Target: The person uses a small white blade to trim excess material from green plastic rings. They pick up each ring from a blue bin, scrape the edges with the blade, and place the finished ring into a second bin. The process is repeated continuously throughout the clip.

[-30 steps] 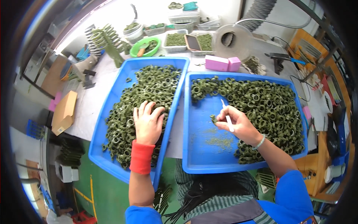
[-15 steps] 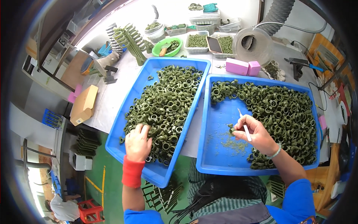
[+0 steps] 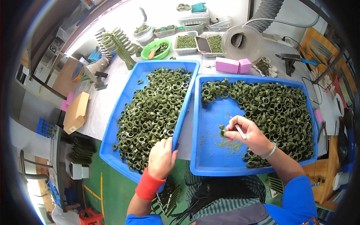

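Note:
My right hand (image 3: pixel 250 135) is closed around a slim white-handled trimming knife (image 3: pixel 240 131), its thin tip pointing up and left. The same fingers pinch a small dark green ring part (image 3: pixel 222 132) above the bare bottom of the right blue tray (image 3: pixel 215 165). My left hand (image 3: pixel 161 158) is over the near right wall of the left blue tray (image 3: pixel 108 152), back up and fingers curled. Its fingertips are hidden, so anything in them cannot be made out. Green ring parts (image 3: pixel 150 107) fill much of the left tray; another heap (image 3: pixel 277 108) fills the right tray's far and right sides.
Green shavings (image 3: pixel 228 147) lie in the right tray. Behind the trays stand a green bowl (image 3: pixel 165 55), clear tubs (image 3: pixel 186 48), a phone (image 3: pixel 203 44), pink blocks (image 3: pixel 227 65) and a round duct hood (image 3: pixel 255 48). A cardboard box (image 3: pixel 77 114) sits left.
My left hand has drawn back from the ring heap, moving right and nearer to the left tray's wall. My right hand keeps its hold on the knife and ring; the whole view has shifted slightly.

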Action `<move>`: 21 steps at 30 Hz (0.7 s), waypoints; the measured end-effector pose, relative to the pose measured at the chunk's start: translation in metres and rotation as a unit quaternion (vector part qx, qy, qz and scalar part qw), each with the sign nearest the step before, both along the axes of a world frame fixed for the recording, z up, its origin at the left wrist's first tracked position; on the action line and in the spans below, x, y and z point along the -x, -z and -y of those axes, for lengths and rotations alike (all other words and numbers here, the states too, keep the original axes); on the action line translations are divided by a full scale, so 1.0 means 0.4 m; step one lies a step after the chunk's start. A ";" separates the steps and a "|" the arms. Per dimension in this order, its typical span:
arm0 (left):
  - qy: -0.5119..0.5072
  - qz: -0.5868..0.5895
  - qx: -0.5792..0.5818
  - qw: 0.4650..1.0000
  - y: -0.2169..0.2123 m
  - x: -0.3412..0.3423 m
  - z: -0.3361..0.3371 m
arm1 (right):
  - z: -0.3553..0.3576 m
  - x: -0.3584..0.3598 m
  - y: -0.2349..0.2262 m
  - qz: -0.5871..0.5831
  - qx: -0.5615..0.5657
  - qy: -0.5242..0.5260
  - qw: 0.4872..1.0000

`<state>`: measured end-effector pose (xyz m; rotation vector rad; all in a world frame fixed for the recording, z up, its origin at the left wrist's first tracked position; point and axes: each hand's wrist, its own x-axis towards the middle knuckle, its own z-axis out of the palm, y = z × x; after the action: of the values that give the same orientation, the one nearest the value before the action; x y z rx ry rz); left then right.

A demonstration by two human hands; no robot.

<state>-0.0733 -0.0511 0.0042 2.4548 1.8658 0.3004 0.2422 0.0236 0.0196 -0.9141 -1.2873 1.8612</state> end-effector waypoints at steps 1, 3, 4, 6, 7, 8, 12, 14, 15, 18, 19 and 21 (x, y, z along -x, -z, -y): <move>0.004 0.015 -0.007 1.000 0.002 0.002 -0.004 | -0.001 0.001 -0.001 -0.005 0.001 -0.001 1.000; -0.009 -0.033 0.024 0.999 -0.020 -0.006 -0.008 | 0.000 -0.002 -0.004 -0.017 0.013 -0.003 1.000; -0.018 -0.018 0.005 1.000 -0.035 -0.011 -0.012 | -0.001 -0.001 -0.002 -0.028 0.023 -0.007 0.999; -0.014 0.059 -0.060 0.996 -0.044 -0.026 -0.032 | 0.003 0.005 -0.008 -0.072 0.049 -0.014 0.996; 0.017 0.100 -0.056 0.993 -0.067 -0.044 -0.047 | 0.003 0.008 -0.008 -0.075 0.047 -0.012 0.996; 0.049 0.194 -0.015 0.980 -0.070 -0.069 -0.062 | 0.005 0.009 -0.008 -0.079 0.044 -0.011 0.996; 0.070 0.557 0.239 0.792 -0.071 -0.190 -0.094 | 0.008 0.003 -0.001 -0.057 -0.019 -0.021 0.998; 0.024 0.666 0.341 0.663 -0.060 -0.213 -0.102 | 0.011 0.007 0.014 -0.042 -0.062 -0.017 0.997; 0.014 0.688 0.348 0.637 -0.050 -0.216 -0.106 | 0.011 0.006 0.017 -0.030 -0.078 -0.012 0.996; -0.019 0.739 0.367 0.565 -0.026 -0.224 -0.112 | 0.012 0.005 0.017 0.017 -0.123 0.004 0.992; -0.017 0.740 0.357 0.570 -0.020 -0.226 -0.112 | 0.011 0.004 0.017 0.026 -0.133 0.008 0.991; -0.017 0.743 0.335 0.580 -0.002 -0.224 -0.107 | 0.013 0.011 0.020 0.045 -0.151 0.012 0.988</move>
<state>0.0163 -0.0081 0.0050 0.8156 0.8365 0.9776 0.2376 0.0185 0.0114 -0.8523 -1.5544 1.5665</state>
